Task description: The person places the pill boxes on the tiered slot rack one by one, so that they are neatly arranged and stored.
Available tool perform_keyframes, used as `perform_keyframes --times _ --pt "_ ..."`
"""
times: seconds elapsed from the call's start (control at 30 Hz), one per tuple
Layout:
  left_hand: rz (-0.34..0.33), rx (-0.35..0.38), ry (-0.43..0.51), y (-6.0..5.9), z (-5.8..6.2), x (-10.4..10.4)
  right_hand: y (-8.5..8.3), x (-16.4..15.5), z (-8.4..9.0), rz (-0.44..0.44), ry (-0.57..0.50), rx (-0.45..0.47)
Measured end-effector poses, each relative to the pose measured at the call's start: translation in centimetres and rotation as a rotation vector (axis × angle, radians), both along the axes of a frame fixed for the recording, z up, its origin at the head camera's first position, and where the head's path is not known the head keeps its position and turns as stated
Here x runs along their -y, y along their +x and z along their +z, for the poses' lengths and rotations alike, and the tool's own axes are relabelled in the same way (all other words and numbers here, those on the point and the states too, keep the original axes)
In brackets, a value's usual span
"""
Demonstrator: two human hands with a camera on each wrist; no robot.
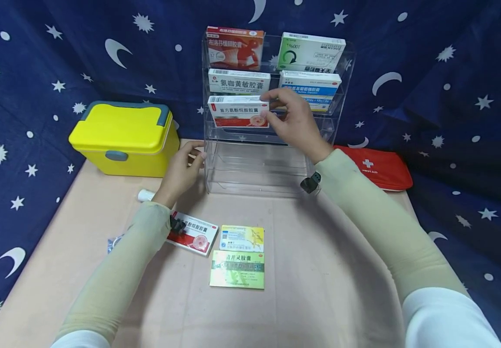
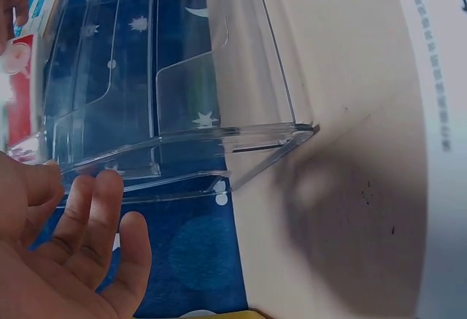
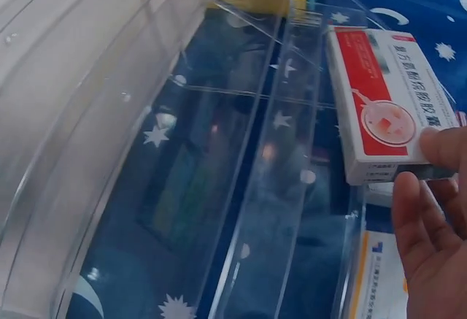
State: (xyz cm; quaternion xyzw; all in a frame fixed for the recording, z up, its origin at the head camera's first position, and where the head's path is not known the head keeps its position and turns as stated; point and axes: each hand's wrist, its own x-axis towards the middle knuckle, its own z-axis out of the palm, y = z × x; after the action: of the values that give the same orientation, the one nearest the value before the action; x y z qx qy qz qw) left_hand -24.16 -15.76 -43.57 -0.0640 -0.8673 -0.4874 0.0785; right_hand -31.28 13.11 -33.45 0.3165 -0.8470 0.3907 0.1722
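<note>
My right hand (image 1: 296,118) pinches the right end of a white-and-red medicine capsule box (image 1: 238,114), thumb in front. The box sits at the left of the middle tier of a clear plastic display rack (image 1: 259,186), and it shows up close in the right wrist view (image 3: 379,100). At the rack's left side, my left hand (image 1: 183,169) holds the edge with thumb and forefinger; the other fingers (image 2: 109,209) are loosely bent beside the panel in the left wrist view. The forefinger's tip is partly hidden there.
Higher tiers hold a red box (image 1: 235,50), a green-white box (image 1: 311,53), a white box (image 1: 238,82) and a blue-white box (image 1: 320,89). On the table lie another white-and-red box (image 1: 198,234), a yellow box (image 1: 242,238) and a green box (image 1: 237,270). A yellow case (image 1: 122,133) and red pouch (image 1: 376,166) flank the rack.
</note>
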Motion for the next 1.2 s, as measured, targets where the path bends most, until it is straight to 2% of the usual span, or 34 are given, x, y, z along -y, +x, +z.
perform_keyframes --times 0.2,0.4,0.57,0.67,0.77,0.87,0.97,1.13,1.2 --pt "-0.011 0.000 0.014 -0.1 -0.4 0.1 0.1 0.3 -0.9 0.006 0.099 0.054" --pt "-0.003 0.017 0.019 -0.1 -0.6 0.1 0.1 0.2 -1.2 0.008 0.100 0.089" --pt "0.000 0.012 0.018 -0.3 -0.7 0.1 0.0 -0.2 -1.5 0.001 0.114 0.056" --pt "0.002 0.010 0.017 -0.3 -0.7 0.0 0.6 -0.4 -1.7 -0.029 0.086 0.028" --pt "0.000 0.014 0.020 -0.2 -0.6 0.0 2.3 -0.8 -2.2 -0.027 0.017 0.000" --pt "-0.005 0.016 0.029 -0.2 -0.4 0.0 4.8 -1.4 -3.6 0.013 0.000 0.021" --pt "-0.004 0.005 0.035 -0.1 -0.4 0.1 7.7 -2.1 -5.9 0.071 0.085 0.145" --pt "0.001 -0.009 0.036 -0.1 -0.5 0.2 12.6 -3.5 -10.4 0.174 0.300 0.377" --pt "0.001 -0.006 0.034 -0.1 -0.5 0.2 14.2 -4.0 -11.8 0.194 0.346 0.431"
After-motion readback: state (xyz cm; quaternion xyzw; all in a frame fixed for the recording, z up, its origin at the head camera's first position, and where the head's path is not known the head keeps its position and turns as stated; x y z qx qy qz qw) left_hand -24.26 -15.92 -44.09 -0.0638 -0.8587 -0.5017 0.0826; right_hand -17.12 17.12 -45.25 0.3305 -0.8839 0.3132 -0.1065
